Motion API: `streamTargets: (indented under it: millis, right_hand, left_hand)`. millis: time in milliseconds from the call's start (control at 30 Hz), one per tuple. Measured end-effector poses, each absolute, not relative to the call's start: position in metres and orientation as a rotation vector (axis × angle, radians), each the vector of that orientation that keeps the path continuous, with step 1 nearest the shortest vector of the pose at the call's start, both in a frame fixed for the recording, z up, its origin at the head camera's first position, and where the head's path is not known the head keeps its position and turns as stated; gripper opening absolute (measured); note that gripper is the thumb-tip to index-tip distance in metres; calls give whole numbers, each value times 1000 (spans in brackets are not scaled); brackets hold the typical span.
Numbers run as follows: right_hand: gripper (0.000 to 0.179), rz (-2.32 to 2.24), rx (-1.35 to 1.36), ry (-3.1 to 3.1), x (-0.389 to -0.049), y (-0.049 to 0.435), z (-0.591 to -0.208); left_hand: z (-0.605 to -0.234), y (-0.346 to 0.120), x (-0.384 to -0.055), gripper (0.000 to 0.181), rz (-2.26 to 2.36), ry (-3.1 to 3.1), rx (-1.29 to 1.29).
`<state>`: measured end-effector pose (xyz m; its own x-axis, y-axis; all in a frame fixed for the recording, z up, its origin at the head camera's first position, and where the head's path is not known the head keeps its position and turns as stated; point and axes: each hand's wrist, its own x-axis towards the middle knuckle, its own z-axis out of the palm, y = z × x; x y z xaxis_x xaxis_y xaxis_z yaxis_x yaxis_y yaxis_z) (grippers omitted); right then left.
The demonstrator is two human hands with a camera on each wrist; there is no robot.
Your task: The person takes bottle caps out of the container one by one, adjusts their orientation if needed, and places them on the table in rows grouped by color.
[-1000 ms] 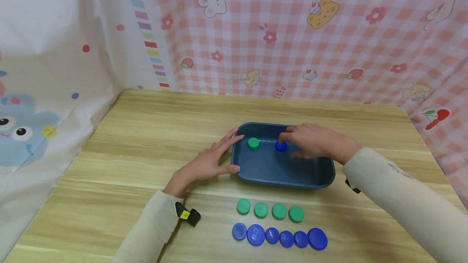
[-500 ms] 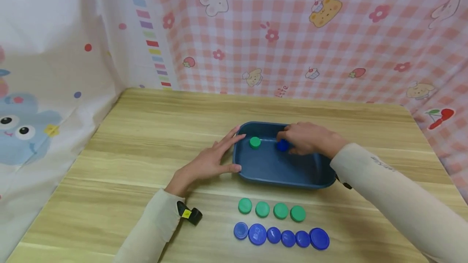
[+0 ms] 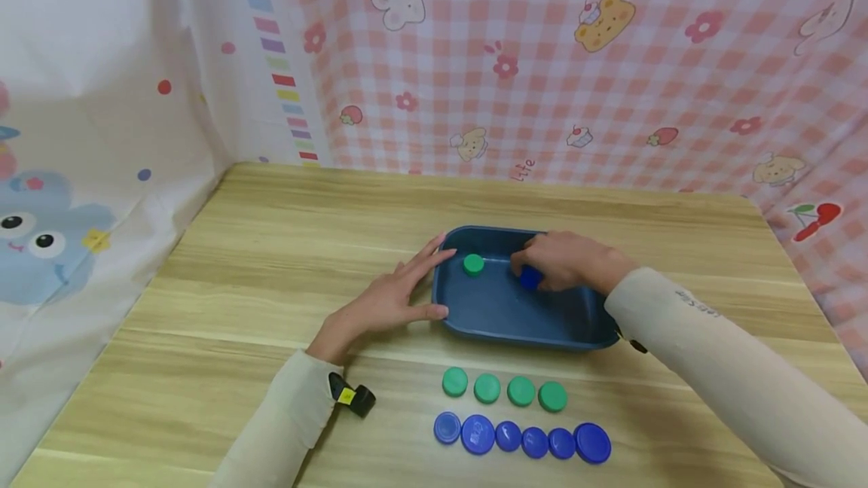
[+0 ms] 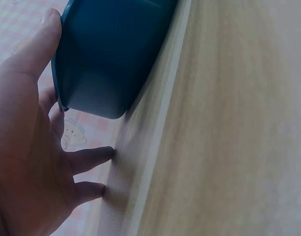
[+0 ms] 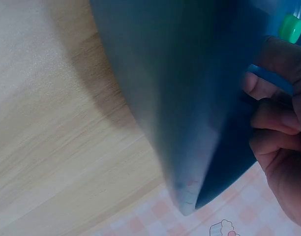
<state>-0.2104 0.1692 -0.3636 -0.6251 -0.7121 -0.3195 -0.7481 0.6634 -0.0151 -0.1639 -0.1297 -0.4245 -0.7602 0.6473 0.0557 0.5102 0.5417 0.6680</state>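
My right hand reaches into a dark blue plastic tray and pinches a blue bottle cap, partly hidden by the fingers. A green bottle cap lies in the tray, left of that hand; it also shows in the right wrist view. At the tray's left end, my left hand spreads its fingers, thumb and fingertips touching the rim. In the left wrist view, two fingers of the left hand reach down toward the tabletop beside the tray.
In front of the tray, a row of several green bottle caps lies on the wooden table. Nearer still is a row of several blue bottle caps of different sizes. A pink checked cloth hangs behind the table.
The right hand has closed its fingers on the blue cap and tilted it, moving it slightly nearer and to the right. The left hand stays at the tray's end.
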Motion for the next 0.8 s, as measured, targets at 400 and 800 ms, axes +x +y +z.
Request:
streamTargets:
  millis: [400, 800]
  right_hand:
    - [30, 170, -1168, 2571, -210, 168, -363]
    - [36, 176, -1199, 2603, -200, 173, -343]
  left_hand:
    - [-425, -130, -164, 80, 1023, 2577, 989]
    - [-425, -129, -164, 81, 1039, 2560, 1001]
